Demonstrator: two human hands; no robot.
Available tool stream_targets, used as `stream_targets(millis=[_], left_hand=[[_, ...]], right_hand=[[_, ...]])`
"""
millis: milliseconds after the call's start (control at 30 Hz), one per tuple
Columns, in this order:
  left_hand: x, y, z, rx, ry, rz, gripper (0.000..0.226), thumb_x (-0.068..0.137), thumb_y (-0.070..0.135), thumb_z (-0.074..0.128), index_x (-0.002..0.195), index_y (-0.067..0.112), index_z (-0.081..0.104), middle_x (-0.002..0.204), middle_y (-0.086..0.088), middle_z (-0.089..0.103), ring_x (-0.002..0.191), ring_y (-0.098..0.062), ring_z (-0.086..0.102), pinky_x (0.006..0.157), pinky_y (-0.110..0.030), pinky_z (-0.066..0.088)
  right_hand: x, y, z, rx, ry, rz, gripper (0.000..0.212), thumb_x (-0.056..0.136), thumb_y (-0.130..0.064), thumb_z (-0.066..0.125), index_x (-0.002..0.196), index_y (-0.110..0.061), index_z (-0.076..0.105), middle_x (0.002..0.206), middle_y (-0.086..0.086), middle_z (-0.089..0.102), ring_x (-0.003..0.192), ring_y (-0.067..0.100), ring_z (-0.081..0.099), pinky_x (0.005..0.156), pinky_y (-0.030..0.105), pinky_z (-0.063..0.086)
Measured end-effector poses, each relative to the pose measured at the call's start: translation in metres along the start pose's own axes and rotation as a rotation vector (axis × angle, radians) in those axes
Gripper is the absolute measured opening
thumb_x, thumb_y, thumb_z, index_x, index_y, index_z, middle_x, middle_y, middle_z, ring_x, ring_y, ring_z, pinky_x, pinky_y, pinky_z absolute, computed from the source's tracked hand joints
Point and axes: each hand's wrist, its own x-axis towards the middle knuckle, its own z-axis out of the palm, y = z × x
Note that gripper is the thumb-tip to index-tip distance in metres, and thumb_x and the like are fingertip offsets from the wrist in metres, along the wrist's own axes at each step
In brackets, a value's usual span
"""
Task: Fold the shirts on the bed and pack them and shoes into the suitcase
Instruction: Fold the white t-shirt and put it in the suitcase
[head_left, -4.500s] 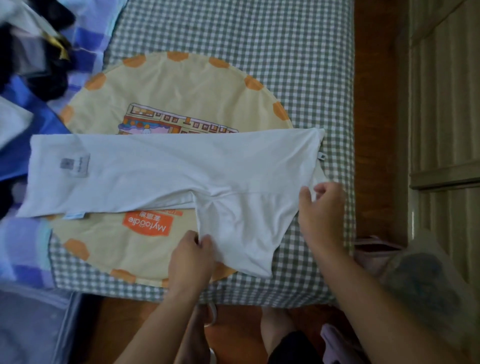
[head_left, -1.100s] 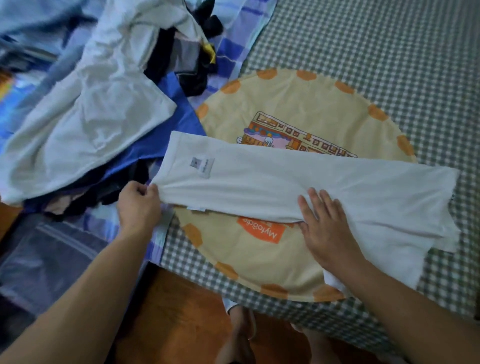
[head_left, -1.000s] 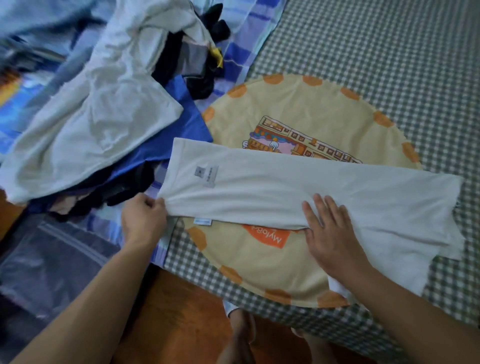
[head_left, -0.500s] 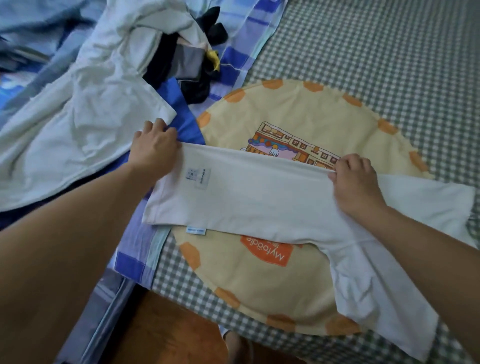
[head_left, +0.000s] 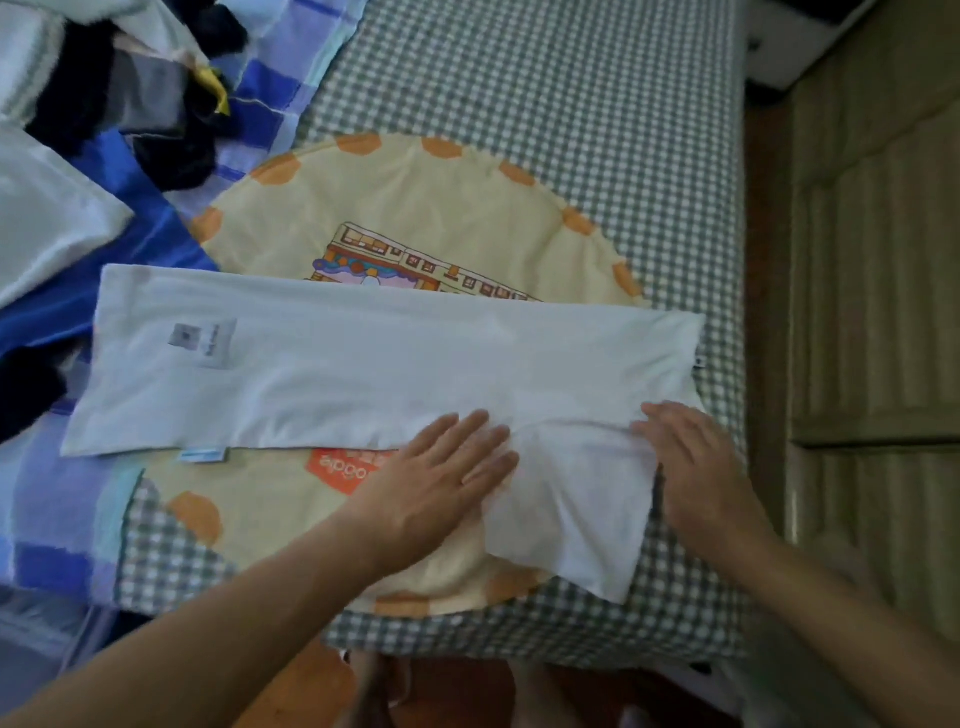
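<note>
Both hands have left the far edge of the white shirt (head_left: 363, 358): the left hand (head_left: 441, 467) and right hand (head_left: 696, 457) now lie flat, fingers straight, on either side of the loose sleeve (head_left: 571, 499) (next to be folded in, probably). The shirt lies across the bed (head_left: 571, 78); the pile of clothes (head_left: 130, 104) waits beyond. No suitcase is visible.

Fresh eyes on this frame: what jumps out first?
A long white shirt, folded into a strip, lies across the middle of the bed, over a round yellow cushion with orange spots on its rim. Both hands lie flat at its near right part, the left hand and right hand on either side of the sleeve that sticks out toward the bed's edge. A jumbled pile of clothes fills the far left corner.
</note>
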Motion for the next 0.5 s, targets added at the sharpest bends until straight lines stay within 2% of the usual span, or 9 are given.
stream_targets(millis=[67, 133, 167, 233, 333, 367, 400, 467, 500], left_hand=[[0.015, 0.006, 0.001, 0.054, 0.014, 0.099, 0.049, 0.096, 0.019, 0.036, 0.14, 0.014, 0.056, 0.144, -0.015, 0.055, 0.132, -0.038, 0.053, 0.11, -0.049, 0.042], [0.024, 0.007, 0.004, 0.087, 0.021, 0.169, 0.034, 0.099, 0.016, 0.04, 0.125, 0.011, 0.063, 0.126, -0.013, 0.063, 0.113, -0.036, 0.061, 0.095, -0.048, 0.049], [0.027, 0.007, 0.004, 0.09, 0.021, 0.182, 0.027, 0.1, 0.014, 0.043, 0.118, 0.011, 0.063, 0.118, -0.012, 0.064, 0.105, -0.035, 0.062, 0.089, -0.047, 0.05], [0.03, 0.006, 0.007, 0.044, 0.045, 0.161, 0.017, 0.102, 0.015, 0.049, 0.108, 0.012, 0.065, 0.108, -0.009, 0.065, 0.098, -0.034, 0.063, 0.084, -0.045, 0.05], [0.025, 0.005, 0.005, -0.122, 0.088, 0.088, 0.018, 0.101, 0.019, 0.052, 0.106, 0.013, 0.069, 0.112, -0.006, 0.066, 0.103, -0.029, 0.063, 0.089, -0.039, 0.051], [0.025, 0.007, -0.002, -0.241, 0.115, 0.013, 0.02, 0.101, 0.021, 0.052, 0.107, 0.014, 0.07, 0.114, -0.004, 0.067, 0.105, -0.025, 0.064, 0.091, -0.034, 0.051], [0.028, 0.01, -0.012, -0.399, 0.157, -0.14, 0.021, 0.101, 0.022, 0.051, 0.107, 0.016, 0.07, 0.114, 0.002, 0.068, 0.104, -0.018, 0.065, 0.09, -0.027, 0.051], [0.044, 0.011, -0.033, -0.761, 0.27, -0.635, 0.022, 0.103, 0.023, 0.049, 0.098, 0.02, 0.069, 0.095, 0.013, 0.07, 0.085, -0.008, 0.066, 0.074, -0.02, 0.053], [0.055, 0.004, -0.035, -0.924, 0.299, -0.898, 0.022, 0.102, 0.022, 0.05, 0.091, 0.02, 0.068, 0.083, 0.01, 0.069, 0.072, -0.01, 0.064, 0.062, -0.023, 0.054]], right_hand=[[-0.019, 0.029, -0.007, -0.127, -0.241, -0.165, 0.071, 0.081, 0.0, 0.036, 0.151, -0.012, 0.038, 0.159, 0.014, 0.036, 0.147, 0.036, 0.033, 0.119, 0.05, 0.025], [-0.022, 0.045, -0.007, -0.18, -0.347, -0.277, 0.075, 0.083, -0.006, 0.03, 0.157, -0.016, 0.026, 0.166, 0.01, 0.021, 0.153, 0.033, 0.02, 0.122, 0.05, 0.023], [-0.018, 0.048, -0.006, -0.177, -0.345, -0.297, 0.07, 0.088, -0.008, 0.03, 0.157, -0.016, 0.027, 0.166, 0.01, 0.021, 0.153, 0.033, 0.02, 0.122, 0.05, 0.024], [-0.008, 0.05, 0.0, -0.127, -0.256, -0.326, 0.055, 0.097, -0.01, 0.035, 0.151, -0.012, 0.043, 0.161, 0.013, 0.033, 0.148, 0.035, 0.032, 0.12, 0.05, 0.03], [0.003, 0.053, 0.013, -0.037, -0.126, -0.394, 0.038, 0.1, -0.013, 0.05, 0.137, -0.009, 0.061, 0.15, 0.015, 0.05, 0.137, 0.036, 0.048, 0.112, 0.049, 0.041], [0.005, 0.055, 0.017, 0.012, -0.099, -0.399, 0.035, 0.099, -0.014, 0.053, 0.131, -0.009, 0.065, 0.145, 0.015, 0.055, 0.132, 0.035, 0.053, 0.11, 0.048, 0.044], [0.008, 0.054, 0.017, 0.082, -0.069, -0.363, 0.031, 0.098, -0.015, 0.053, 0.123, -0.008, 0.07, 0.138, 0.013, 0.062, 0.126, 0.032, 0.058, 0.107, 0.044, 0.047], [0.023, 0.049, 0.007, 0.334, -0.077, -0.098, 0.029, 0.098, -0.019, 0.049, 0.106, -0.009, 0.075, 0.117, 0.008, 0.072, 0.108, 0.023, 0.064, 0.096, 0.035, 0.049], [0.033, 0.047, 0.0, 0.476, -0.12, 0.1, 0.029, 0.101, -0.02, 0.048, 0.096, -0.011, 0.074, 0.102, 0.006, 0.073, 0.095, 0.02, 0.064, 0.085, 0.032, 0.048]])
